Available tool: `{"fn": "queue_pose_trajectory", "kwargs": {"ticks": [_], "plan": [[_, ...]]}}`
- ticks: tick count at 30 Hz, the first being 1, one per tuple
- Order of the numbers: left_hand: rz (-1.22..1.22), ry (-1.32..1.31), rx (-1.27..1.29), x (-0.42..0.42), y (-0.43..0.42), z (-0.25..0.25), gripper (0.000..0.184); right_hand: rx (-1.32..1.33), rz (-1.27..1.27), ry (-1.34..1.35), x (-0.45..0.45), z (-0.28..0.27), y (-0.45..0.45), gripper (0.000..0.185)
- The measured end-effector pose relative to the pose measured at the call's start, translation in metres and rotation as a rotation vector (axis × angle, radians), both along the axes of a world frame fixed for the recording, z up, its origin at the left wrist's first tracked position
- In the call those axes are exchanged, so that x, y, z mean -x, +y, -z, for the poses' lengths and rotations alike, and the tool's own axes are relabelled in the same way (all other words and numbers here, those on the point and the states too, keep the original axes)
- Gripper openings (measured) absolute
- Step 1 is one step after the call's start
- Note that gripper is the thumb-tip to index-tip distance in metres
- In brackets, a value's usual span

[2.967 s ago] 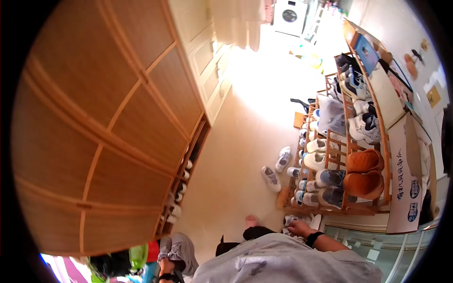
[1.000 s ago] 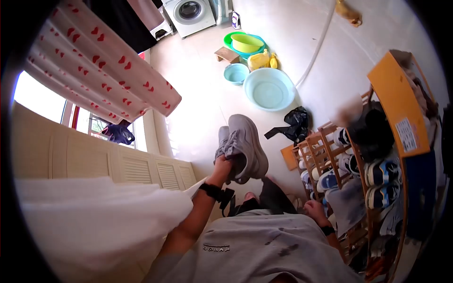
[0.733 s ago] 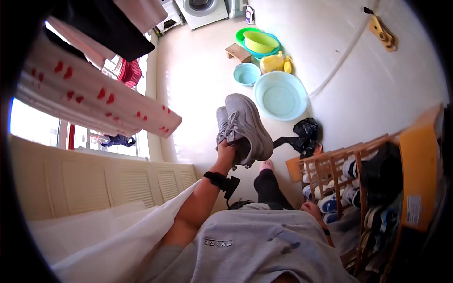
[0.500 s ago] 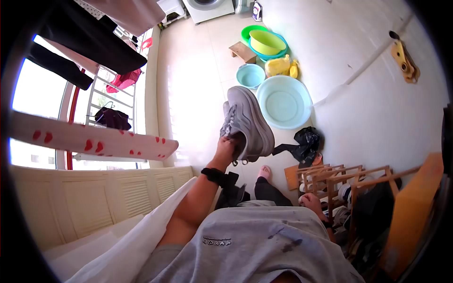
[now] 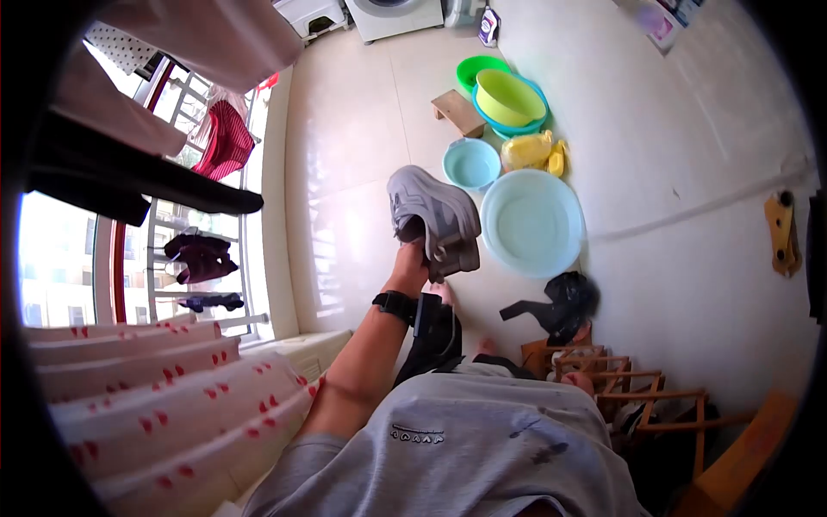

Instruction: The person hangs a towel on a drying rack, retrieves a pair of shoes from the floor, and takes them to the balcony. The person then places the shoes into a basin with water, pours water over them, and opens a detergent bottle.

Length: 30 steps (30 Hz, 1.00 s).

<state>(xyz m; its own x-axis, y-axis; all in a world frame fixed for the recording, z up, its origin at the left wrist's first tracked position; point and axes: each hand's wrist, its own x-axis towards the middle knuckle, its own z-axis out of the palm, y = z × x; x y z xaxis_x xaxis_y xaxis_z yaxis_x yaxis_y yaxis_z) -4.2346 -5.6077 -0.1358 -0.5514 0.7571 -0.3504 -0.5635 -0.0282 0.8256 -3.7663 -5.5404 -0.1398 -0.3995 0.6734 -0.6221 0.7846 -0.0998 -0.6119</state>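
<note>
My left hand (image 5: 412, 265) is closed on a pair of grey sneakers (image 5: 441, 209), gripping them near the heel openings. They hang in front of me above the floor, toes pointing away, one partly behind the other. My fingers are partly hidden by the shoes. A dark band with a small device is around my left wrist. Down at my right side, my right hand (image 5: 580, 381) shows only in part beside the wooden shoe rack (image 5: 642, 396); my shirt covers the rest, and its fingers do not show clearly.
To the right of the sneakers stands a large pale-blue basin (image 5: 532, 222). Beyond it are a small blue basin (image 5: 471, 164), yellow bottles (image 5: 527, 151), stacked green basins (image 5: 510, 96) and a low wooden stool (image 5: 459, 113). A black plastic bag (image 5: 564, 310) lies nearby. Clothes and a heart-patterned curtain (image 5: 164, 405) hang left.
My view has shifted and I have moved forward. My left hand still holds the sneakers, now turned slightly. My right hand has become mostly hidden behind my shirt.
</note>
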Motion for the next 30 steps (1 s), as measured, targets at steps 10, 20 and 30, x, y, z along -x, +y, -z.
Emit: {"fn": "queue_pose_trajectory", "kwargs": {"ticks": [10,20,30], "plan": [[-0.168,-0.446,0.051,0.132,0.046,-0.012,0.027,-0.132,0.026,0.058,0.102,0.041,0.034,0.022],[-0.259,-0.653,0.165,0.242,0.091,-0.015,0.027,-0.091,-0.026,-0.031,0.223,0.013,0.087,0.023],[-0.286,-0.644,0.097,0.387,0.134,-0.013,0.025,-0.108,-0.096,-0.020,0.357,-0.010,0.179,0.021]]}}
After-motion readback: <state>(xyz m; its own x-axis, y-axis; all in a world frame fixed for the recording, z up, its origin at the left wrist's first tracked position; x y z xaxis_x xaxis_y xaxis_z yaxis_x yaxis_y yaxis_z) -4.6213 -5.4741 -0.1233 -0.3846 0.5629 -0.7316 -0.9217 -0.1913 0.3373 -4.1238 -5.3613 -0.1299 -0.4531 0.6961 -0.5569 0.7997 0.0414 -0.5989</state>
